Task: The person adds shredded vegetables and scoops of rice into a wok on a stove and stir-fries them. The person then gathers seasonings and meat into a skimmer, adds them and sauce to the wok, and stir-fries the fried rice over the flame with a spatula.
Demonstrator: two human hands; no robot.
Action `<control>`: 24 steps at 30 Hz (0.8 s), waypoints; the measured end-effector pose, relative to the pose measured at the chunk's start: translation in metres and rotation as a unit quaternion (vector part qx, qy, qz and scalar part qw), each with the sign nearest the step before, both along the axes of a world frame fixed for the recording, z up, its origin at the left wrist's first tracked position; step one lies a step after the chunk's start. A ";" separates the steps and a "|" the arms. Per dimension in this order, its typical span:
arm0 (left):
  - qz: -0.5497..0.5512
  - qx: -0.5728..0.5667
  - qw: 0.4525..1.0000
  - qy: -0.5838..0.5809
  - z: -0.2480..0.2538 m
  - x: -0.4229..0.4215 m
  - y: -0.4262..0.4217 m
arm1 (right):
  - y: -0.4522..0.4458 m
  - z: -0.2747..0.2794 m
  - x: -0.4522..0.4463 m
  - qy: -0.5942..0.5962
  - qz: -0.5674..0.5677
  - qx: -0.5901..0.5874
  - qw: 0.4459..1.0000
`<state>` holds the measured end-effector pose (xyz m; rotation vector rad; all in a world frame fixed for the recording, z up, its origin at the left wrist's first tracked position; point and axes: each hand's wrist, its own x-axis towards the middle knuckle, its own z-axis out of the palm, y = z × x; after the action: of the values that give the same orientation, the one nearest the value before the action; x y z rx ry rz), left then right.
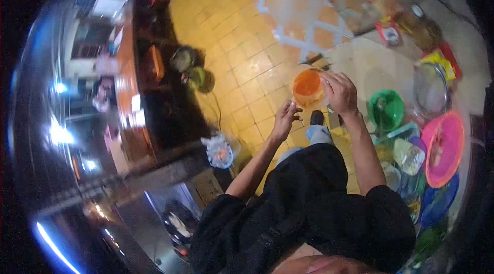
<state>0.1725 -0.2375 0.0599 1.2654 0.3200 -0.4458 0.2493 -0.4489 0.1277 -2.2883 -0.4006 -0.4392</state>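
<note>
A clear round container with orange-red contents (307, 84) is held up over the yellow tiled floor. My right hand (340, 91) grips its right side, with the fingers over the rim. Just below its left edge is my left hand (286, 119), fingers curled and thumb raised near the container. Whether the left fingertips touch it or pinch something small is too blurred to tell.
A green basket (386, 110), a pink basin (444, 149), a metal-rimmed bowl (431, 90) and several packets sit on the right. On the left are an orange-topped counter (125, 63), a green pot (201, 79) and a bag-lined bin (218, 152).
</note>
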 end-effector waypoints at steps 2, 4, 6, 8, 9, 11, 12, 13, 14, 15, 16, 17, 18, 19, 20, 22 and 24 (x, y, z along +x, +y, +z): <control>0.077 0.019 0.997 -0.010 0.002 -0.045 0.042 | 0.049 -0.007 -0.019 -0.009 0.089 -0.024 0.996; 0.172 0.016 0.985 -0.026 0.001 -0.095 0.077 | 0.104 -0.010 -0.042 -0.010 0.160 -0.057 0.985; 0.274 0.011 0.961 -0.035 0.001 -0.152 0.103 | 0.161 -0.004 -0.075 0.002 0.231 -0.082 0.969; 0.412 -0.042 0.908 -0.065 -0.001 -0.198 0.128 | 0.216 -0.011 -0.103 -0.024 0.325 -0.085 0.941; 0.459 -0.025 0.886 -0.058 -0.003 -0.227 0.138 | 0.243 -0.013 -0.122 -0.028 0.377 -0.108 0.920; 0.521 -0.019 0.849 -0.084 -0.016 -0.284 0.156 | 0.294 -0.011 -0.167 -0.007 0.455 -0.117 0.883; 0.543 -0.009 0.833 -0.104 -0.020 -0.310 0.162 | 0.318 -0.011 -0.190 -0.014 0.492 -0.121 0.862; 0.580 -0.010 0.808 -0.106 -0.021 -0.335 0.167 | 0.342 -0.013 -0.214 0.006 0.512 -0.113 0.852; 0.615 0.041 0.781 -0.101 -0.019 -0.357 0.172 | 0.363 -0.015 -0.239 0.027 0.530 -0.107 0.841; 0.646 0.092 0.752 -0.090 -0.014 -0.378 0.179 | 0.384 -0.015 -0.263 0.022 0.565 -0.111 0.817; 0.675 0.144 0.719 -0.076 -0.009 -0.395 0.181 | 0.399 -0.013 -0.283 0.071 0.582 -0.087 0.805; 0.680 0.146 0.714 -0.079 -0.015 -0.416 0.189 | 0.419 -0.016 -0.304 0.123 0.593 -0.066 0.793; 0.709 0.147 0.686 -0.075 -0.012 -0.439 0.198 | 0.442 -0.016 -0.329 0.118 0.624 -0.073 0.769; 0.714 0.160 0.681 -0.020 -0.010 -0.457 0.202 | 0.459 -0.018 -0.350 0.193 0.636 -0.076 0.744; 0.716 0.169 0.676 0.033 -0.010 -0.475 0.207 | 0.473 -0.022 -0.371 0.265 0.640 -0.082 0.716; 0.769 0.258 0.584 0.032 -0.007 -0.498 0.219 | 0.506 -0.048 -0.414 0.317 0.662 -0.073 0.675; 0.799 0.351 0.487 0.035 -0.001 -0.516 0.225 | 0.531 -0.058 -0.447 0.368 0.676 -0.060 0.635</control>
<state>-0.3431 -0.0122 0.0588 1.1247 1.6670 1.4322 -0.1977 0.0822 0.0697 -1.4143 -1.4847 1.2542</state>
